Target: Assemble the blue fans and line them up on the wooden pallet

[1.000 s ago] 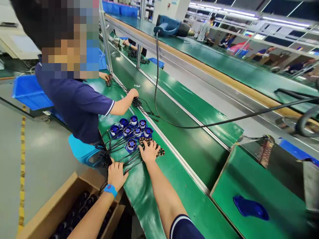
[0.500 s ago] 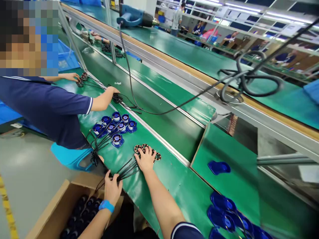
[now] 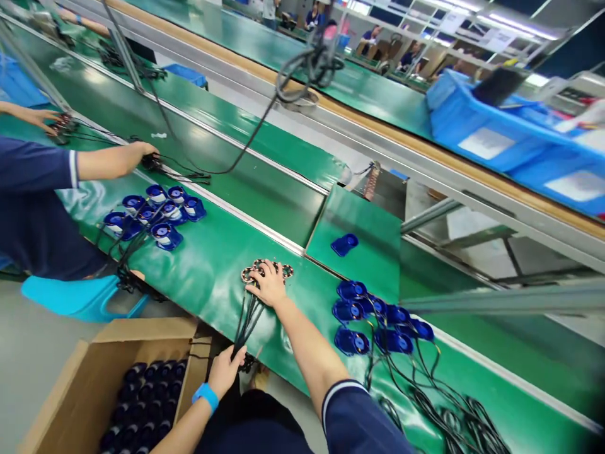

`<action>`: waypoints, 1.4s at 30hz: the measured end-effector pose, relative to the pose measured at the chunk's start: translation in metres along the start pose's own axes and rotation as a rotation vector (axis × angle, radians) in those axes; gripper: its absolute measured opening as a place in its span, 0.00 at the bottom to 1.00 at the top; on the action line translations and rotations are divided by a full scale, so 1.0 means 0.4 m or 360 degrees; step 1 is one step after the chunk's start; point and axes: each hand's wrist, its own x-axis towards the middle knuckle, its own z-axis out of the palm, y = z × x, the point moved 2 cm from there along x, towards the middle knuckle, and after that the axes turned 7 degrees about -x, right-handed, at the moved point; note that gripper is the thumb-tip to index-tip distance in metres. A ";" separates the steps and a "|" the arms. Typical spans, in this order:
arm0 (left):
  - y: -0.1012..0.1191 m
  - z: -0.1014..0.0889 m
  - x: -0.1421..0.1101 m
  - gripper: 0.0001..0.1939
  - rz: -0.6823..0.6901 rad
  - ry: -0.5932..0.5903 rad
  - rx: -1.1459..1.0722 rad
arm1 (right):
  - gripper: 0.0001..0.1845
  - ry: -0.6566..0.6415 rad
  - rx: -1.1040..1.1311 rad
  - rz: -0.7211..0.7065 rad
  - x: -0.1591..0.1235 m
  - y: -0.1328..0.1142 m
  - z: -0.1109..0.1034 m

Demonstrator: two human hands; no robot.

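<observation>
My left hand is closed round a bundle of black cables at the bench's near edge. These cables run up to several ring-shaped copper coils lying on the green bench. Over the coils lies my right hand, its bent fingers gripping the group and hiding part of it. Left of the coils sits a cluster of blue plastic housings with round white-and-blue parts in them. More blue housings, wired to black cables, lie to the right.
One blue housing lies alone on a green panel. An open cardboard box with dark round parts stands at lower left. A co-worker's arm reaches over cables at left. Blue bins stand on the upper shelf; a cable hangs across.
My view has swung right, showing more housings and the bins. My left hand has closed round the cables and drawn them into a tighter bundle. My right hand stays over the coils.
</observation>
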 end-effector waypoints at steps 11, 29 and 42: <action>0.228 0.104 -0.162 0.27 -0.0551 -0.0214 -0.0834 | 0.43 -0.0317 0.1868 0.0643 -0.967 0.073 0.121; 0.505 0.206 -0.108 0.13 -0.0877 -0.0312 -0.1212 | 0.39 -0.0177 0.2694 0.0321 -0.769 -0.066 0.115; 0.335 0.513 0.024 0.21 -0.0819 -0.0400 -0.0741 | 0.47 -0.0167 0.0694 0.1539 -1.042 0.384 -0.059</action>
